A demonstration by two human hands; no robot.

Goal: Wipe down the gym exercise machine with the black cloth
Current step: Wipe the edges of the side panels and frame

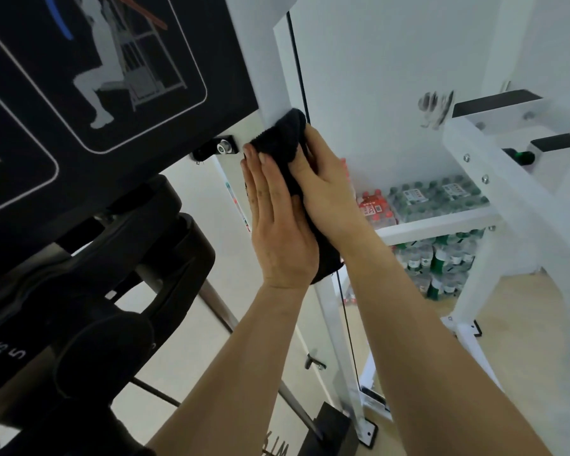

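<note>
The black cloth (282, 133) is wrapped around a white upright post (270, 77) of the gym machine, just below a black instruction placard (96, 77). My left hand (277, 218) lies flat with straight fingers against the post's left side, over the cloth's edge. My right hand (326, 185) curls around the cloth from the right and grips it against the post. The cloth hangs down between both hands to about wrist level. A thin black cable (298, 70) runs down beside the post.
A black weight stack (89, 291) with a "LBS 5" label fills the lower left. A white frame with black pads (494, 103) stands on the right. Shrink-wrapped bottle packs (435, 195) sit on the floor by the white wall.
</note>
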